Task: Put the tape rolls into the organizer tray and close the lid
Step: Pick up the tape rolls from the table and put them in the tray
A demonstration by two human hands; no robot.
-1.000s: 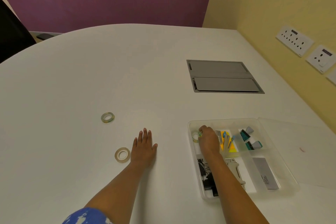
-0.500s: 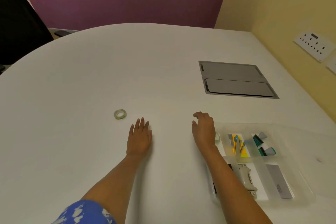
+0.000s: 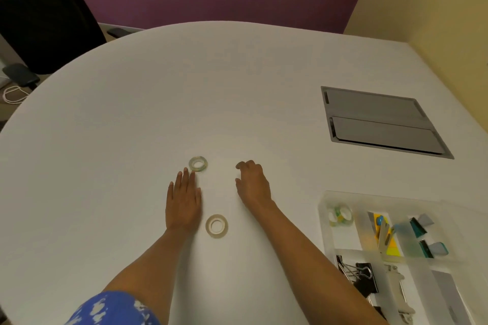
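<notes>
Two tape rolls lie on the white table. A greenish clear roll (image 3: 198, 163) rests just beyond the fingertips of my left hand (image 3: 183, 199), which lies flat, palm down. A pale cream roll (image 3: 216, 226) sits between my two forearms, right of my left wrist. My right hand (image 3: 252, 181) hovers right of the greenish roll with its fingers loosely curled and nothing in it. A clear organizer tray (image 3: 324, 221) stands at the lower right; one small tape roll (image 3: 340, 216) lies in its top-left compartment. I cannot make out the tray's lid.
The tray also holds binder clips (image 3: 356, 273), sticky notes, a stapler and small teal items. A grey cable hatch (image 3: 380, 121) is set into the table at the right. A black chair (image 3: 39, 8) stands beyond the table's far left edge.
My right hand left the tray, where one roll now lies, and moved left toward the greenish roll. My left hand stayed flat, and the cream roll shows again beside it.
</notes>
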